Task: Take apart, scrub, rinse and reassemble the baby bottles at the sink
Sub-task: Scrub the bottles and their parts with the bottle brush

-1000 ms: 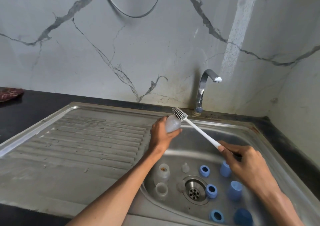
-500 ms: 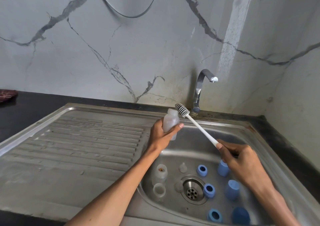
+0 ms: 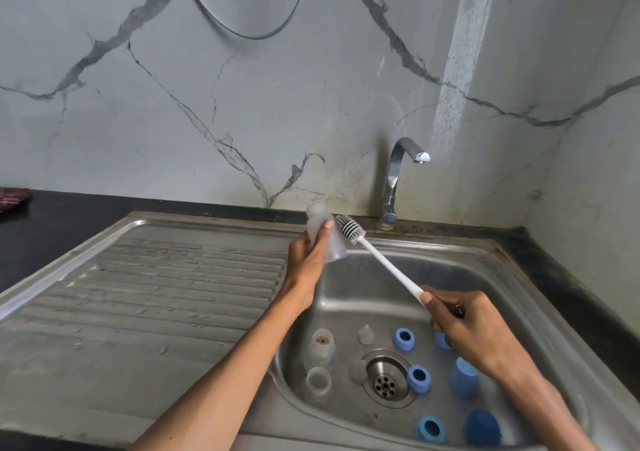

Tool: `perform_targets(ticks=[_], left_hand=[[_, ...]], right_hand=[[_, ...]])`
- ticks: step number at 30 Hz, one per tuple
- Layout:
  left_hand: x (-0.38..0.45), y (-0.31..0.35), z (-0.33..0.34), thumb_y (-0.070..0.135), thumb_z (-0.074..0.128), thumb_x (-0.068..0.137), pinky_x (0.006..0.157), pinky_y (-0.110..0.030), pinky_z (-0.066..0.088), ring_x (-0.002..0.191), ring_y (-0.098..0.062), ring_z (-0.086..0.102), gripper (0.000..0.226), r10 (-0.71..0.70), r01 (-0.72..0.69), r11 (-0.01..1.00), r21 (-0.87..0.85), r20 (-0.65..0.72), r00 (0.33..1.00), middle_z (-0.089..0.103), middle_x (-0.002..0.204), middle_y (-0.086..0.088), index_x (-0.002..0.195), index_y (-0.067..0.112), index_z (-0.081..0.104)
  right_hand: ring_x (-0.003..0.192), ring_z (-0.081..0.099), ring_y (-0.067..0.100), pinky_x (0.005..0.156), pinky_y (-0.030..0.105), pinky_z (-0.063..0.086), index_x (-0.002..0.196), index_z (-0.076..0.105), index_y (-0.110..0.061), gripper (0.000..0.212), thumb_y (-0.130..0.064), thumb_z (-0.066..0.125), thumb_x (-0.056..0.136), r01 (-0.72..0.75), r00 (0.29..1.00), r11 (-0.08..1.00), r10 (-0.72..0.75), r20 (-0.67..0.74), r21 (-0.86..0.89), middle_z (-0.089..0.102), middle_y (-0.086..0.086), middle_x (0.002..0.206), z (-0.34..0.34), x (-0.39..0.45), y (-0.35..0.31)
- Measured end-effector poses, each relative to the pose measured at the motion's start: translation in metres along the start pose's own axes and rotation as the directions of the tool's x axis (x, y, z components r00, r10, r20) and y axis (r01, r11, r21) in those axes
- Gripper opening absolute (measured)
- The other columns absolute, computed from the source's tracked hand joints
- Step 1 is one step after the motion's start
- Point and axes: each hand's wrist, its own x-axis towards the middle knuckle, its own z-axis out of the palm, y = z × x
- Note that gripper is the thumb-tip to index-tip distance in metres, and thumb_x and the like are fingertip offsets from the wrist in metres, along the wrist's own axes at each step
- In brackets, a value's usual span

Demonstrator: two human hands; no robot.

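My left hand [image 3: 306,260] grips a clear baby bottle [image 3: 320,230] above the sink's back-left corner, neck pointing up and away. My right hand [image 3: 464,326] holds the white handle of a bottle brush [image 3: 377,260]; its grey bristle head lies against the bottle's right side, outside it. In the sink basin [image 3: 363,294] stand two more clear bottles [image 3: 320,348] near the left wall, two clear teats [image 3: 365,334] by the drain, three blue collar rings [image 3: 403,339] and blue caps [image 3: 464,378].
The tap [image 3: 394,180] rises behind the basin, spout turned right, with no water running. A ribbed steel drainboard [image 3: 156,294] spreads to the left. A dark cloth [image 3: 14,197] lies on the black counter at far left. The marble wall corner closes in on the right.
My left hand has turned the bottle from lying sideways to neck-up and lifted it slightly toward the back rim. The brush head stayed beside it, shifting from the bottle's top to its right side.
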Motion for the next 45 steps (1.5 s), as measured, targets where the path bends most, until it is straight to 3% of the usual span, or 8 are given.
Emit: perform_targets(ticks=[4, 8, 14, 17, 26, 32, 37, 45], left_hand=[[0.014, 0.013, -0.016, 0.035, 0.065, 0.094, 0.076, -0.031, 0.061, 0.089, -0.021, 0.067, 0.035, -0.131, 0.111, 0.966, -0.235, -0.070, 0.989, 0.067, 0.091, -0.013, 0.097, 0.000, 0.064], [0.014, 0.014, -0.019, 0.031, 0.063, 0.096, 0.085, -0.037, 0.060, 0.094, -0.024, 0.066, 0.030, -0.133, 0.111, 0.960, -0.258, -0.071, 0.989, 0.065, 0.093, -0.015, 0.095, 0.001, 0.064], [0.007, -0.002, -0.010, 0.040, 0.071, 0.090, 0.073, -0.023, 0.050, 0.081, -0.009, 0.063, 0.033, 0.103, -0.113, 0.985, 0.133, 0.080, 0.991, 0.070, 0.087, 0.001, 0.103, 0.010, 0.067], [0.001, -0.007, -0.006, 0.055, 0.073, 0.077, 0.080, -0.032, 0.055, 0.085, -0.009, 0.068, 0.051, 0.162, -0.211, 0.942, 0.260, 0.198, 0.967, 0.073, 0.096, -0.001, 0.106, 0.015, 0.066], [-0.003, -0.019, -0.001, 0.074, 0.072, 0.068, 0.086, -0.048, 0.057, 0.095, -0.015, 0.070, 0.065, 0.122, -0.257, 0.859, 0.444, 0.311, 0.943, 0.073, 0.102, 0.005, 0.112, 0.028, 0.062], [0.004, -0.006, -0.014, 0.067, 0.074, 0.068, 0.085, -0.046, 0.058, 0.092, -0.017, 0.071, 0.063, 0.184, -0.245, 0.885, 0.397, 0.185, 0.965, 0.074, 0.099, 0.000, 0.108, 0.019, 0.062], [-0.010, -0.010, 0.002, 0.070, 0.072, 0.069, 0.084, -0.043, 0.058, 0.092, -0.009, 0.069, 0.063, 0.138, -0.281, 0.826, 0.488, 0.307, 0.942, 0.071, 0.101, 0.008, 0.113, 0.026, 0.060], [-0.002, -0.011, -0.023, 0.055, 0.084, 0.062, 0.080, -0.041, 0.059, 0.089, -0.015, 0.069, 0.057, 0.162, -0.193, 0.789, 0.583, 0.107, 0.981, 0.071, 0.100, 0.004, 0.105, 0.026, 0.061]], right_hand=[[0.052, 0.037, 0.016, 0.052, 0.035, 0.037, 0.116, 0.071, -0.033, 0.027, -0.043, 0.058, 0.095, -0.026, 0.995, 0.999, 0.028, 0.092, -0.023, 0.049, -0.004, 0.054, 0.004, -0.001, 0.004], [0.051, 0.038, 0.014, 0.051, 0.031, 0.038, 0.116, 0.071, -0.035, 0.025, -0.042, 0.058, 0.096, -0.039, 0.991, 0.996, 0.049, 0.125, -0.081, 0.052, -0.005, 0.052, 0.001, 0.000, 0.006], [0.051, 0.040, 0.009, 0.050, 0.018, 0.038, 0.113, 0.069, -0.048, 0.021, -0.045, 0.056, 0.098, -0.038, 0.986, 0.964, 0.079, 0.148, -0.262, 0.051, -0.001, 0.056, 0.007, -0.004, 0.000], [0.057, 0.053, 0.009, 0.058, 0.022, 0.047, 0.115, 0.068, -0.048, 0.022, -0.047, 0.056, 0.097, -0.056, 0.986, 0.953, 0.100, 0.132, -0.298, 0.066, 0.004, 0.066, 0.005, -0.003, 0.002], [0.069, 0.064, 0.006, 0.062, 0.018, 0.046, 0.120, 0.068, -0.045, 0.026, -0.048, 0.055, 0.097, -0.083, 0.984, 0.932, 0.132, 0.118, -0.354, 0.064, -0.017, 0.072, 0.005, -0.002, 0.004], [0.060, 0.059, 0.007, 0.060, 0.021, 0.049, 0.115, 0.069, -0.048, 0.023, -0.048, 0.055, 0.097, -0.089, 0.987, 0.933, 0.129, 0.093, -0.349, 0.064, -0.012, 0.065, -0.002, 0.001, 0.006], [0.071, 0.065, 0.007, 0.069, 0.026, 0.054, 0.116, 0.069, -0.046, 0.024, -0.049, 0.054, 0.097, -0.099, 0.984, 0.920, 0.148, 0.100, -0.380, 0.069, -0.013, 0.074, 0.001, 0.003, 0.009], [0.067, 0.066, 0.013, 0.068, 0.034, 0.057, 0.117, 0.068, -0.046, 0.026, -0.052, 0.055, 0.095, -0.172, 0.984, 0.907, 0.180, -0.015, -0.383, 0.069, -0.009, 0.069, -0.013, 0.009, 0.019]])
